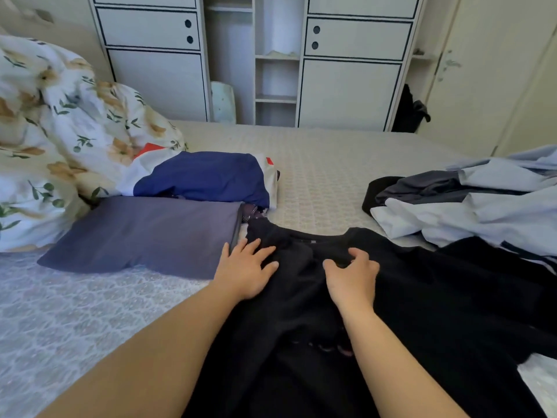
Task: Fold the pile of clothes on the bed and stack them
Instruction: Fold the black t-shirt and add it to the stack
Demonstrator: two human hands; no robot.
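Note:
A black garment point(422, 297) lies spread on the bed point(325, 164) in front of me, its neckline pointing away. My left hand point(245, 271) rests flat on its left shoulder area, fingers spread. My right hand point(351, 274) sits near the collar with fingers curled, pinching a bit of the black cloth. To the left lies a folded grey-purple garment point(144, 233), with a folded navy and white garment point(205, 176) behind it. On the right is a loose pile of pale blue, grey and black clothes point(482, 203).
A bunched floral duvet point(60, 125) fills the left side of the bed. White wardrobe cabinets point(349, 86) with open shelves stand behind the bed. A dark bag point(410, 111) hangs at the right by a door.

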